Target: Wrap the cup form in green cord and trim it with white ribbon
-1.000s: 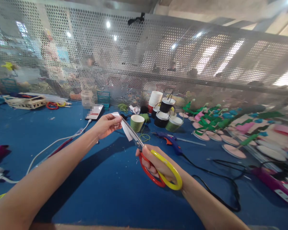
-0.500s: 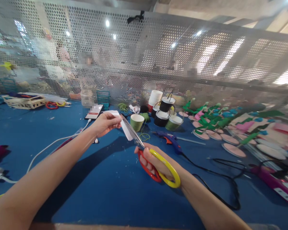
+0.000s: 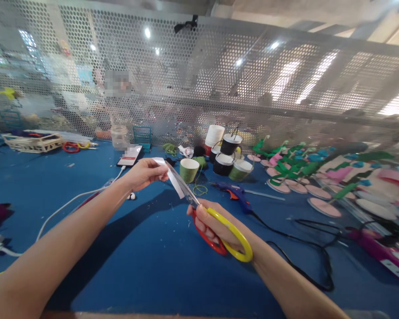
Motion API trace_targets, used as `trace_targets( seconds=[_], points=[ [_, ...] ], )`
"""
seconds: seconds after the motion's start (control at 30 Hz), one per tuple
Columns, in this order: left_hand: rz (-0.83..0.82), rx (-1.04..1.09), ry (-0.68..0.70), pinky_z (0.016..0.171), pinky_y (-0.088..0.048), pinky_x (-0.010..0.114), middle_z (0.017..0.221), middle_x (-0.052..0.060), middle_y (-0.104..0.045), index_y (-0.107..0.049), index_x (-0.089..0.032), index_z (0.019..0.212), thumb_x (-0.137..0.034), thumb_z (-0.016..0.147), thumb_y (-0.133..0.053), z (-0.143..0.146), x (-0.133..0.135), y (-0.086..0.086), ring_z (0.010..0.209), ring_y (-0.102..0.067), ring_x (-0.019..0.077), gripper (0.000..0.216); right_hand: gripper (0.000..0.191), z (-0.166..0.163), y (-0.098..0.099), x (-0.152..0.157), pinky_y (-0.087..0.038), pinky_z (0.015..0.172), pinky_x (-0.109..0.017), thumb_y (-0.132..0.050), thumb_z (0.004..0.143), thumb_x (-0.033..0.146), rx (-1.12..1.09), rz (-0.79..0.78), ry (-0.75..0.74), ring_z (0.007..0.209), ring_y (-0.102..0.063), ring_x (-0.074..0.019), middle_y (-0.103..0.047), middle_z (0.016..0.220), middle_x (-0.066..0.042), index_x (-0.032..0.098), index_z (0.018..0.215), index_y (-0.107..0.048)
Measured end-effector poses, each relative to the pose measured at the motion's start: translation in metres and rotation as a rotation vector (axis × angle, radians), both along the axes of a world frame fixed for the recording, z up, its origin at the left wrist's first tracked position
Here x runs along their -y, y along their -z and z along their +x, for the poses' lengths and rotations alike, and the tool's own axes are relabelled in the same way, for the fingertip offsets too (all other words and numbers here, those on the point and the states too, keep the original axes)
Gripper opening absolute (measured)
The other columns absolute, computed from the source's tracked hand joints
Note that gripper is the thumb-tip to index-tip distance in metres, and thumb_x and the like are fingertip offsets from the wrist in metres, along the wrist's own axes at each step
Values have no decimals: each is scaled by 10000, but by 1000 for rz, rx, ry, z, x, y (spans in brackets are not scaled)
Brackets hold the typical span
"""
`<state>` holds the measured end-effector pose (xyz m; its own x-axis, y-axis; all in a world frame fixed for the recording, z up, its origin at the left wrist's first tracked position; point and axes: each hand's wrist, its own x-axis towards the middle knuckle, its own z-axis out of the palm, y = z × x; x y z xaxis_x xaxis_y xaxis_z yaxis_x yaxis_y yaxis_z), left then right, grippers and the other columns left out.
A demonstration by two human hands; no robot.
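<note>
My left hand (image 3: 148, 174) pinches a narrow white paper strip (image 3: 176, 182) between thumb and fingers, above the blue table. The strip hangs down to the right from my fingertips. My right hand (image 3: 213, 221) is closed round scissors (image 3: 234, 237) with one yellow and one red handle. Their metal blades point up and left, lying along the strip's right edge with the tips close to my left fingers. Whether the blades are fully closed I cannot make out. A green-wrapped paper cup (image 3: 189, 171) stands just behind the blades.
A blue glue gun (image 3: 236, 193) with a black cord lies to the right. Behind it are black-wrapped cups (image 3: 223, 164) and a white cup stack (image 3: 214, 134). Pink discs with green stems (image 3: 324, 207) crowd the right. A phone (image 3: 130, 156) with a white cable lies left.
The strip now shows as a straighter, narrower band beside the blades. The scissor handles have shifted slightly right and down. Both hands keep their hold.
</note>
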<state>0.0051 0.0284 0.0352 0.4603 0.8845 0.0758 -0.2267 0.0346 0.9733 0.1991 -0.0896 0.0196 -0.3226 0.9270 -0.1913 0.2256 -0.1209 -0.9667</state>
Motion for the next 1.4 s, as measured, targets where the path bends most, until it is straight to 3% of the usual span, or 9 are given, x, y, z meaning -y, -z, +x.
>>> trace_targets(
  seconds=[0.5,0.93,1.2,1.4],
  points=[
    [6,-36,37,540,-473,210,508,15,-630,-638,-92,553,-233,483,-818,2,1,2,506,-584,93,240,532,-4,-1,3,-201,271,-130,-437,697,708,-43,-69,45,294,-227,-9,-360,440,111,187,802,-447],
    [27,-67,72,555,-459,231,511,24,-632,-640,-87,546,-213,502,-803,3,1,5,505,-575,99,211,555,-2,3,-1,-272,317,-159,-461,641,741,68,4,36,358,-312,-29,-397,510,75,198,731,-392],
    [40,-104,115,550,-440,228,521,28,-638,-652,-82,553,-190,539,-786,-1,1,0,507,-568,95,173,428,1,-1,-1,-276,314,-142,-519,710,609,106,32,3,350,-309,-22,-396,501,88,195,754,-417],
    [22,-97,115,569,-436,234,542,28,-642,-662,-79,618,-139,551,-770,0,2,0,531,-569,99,141,455,-1,1,0,-234,288,-139,-470,729,643,64,-29,35,320,-270,-18,-361,475,100,193,756,-413]
  ],
)
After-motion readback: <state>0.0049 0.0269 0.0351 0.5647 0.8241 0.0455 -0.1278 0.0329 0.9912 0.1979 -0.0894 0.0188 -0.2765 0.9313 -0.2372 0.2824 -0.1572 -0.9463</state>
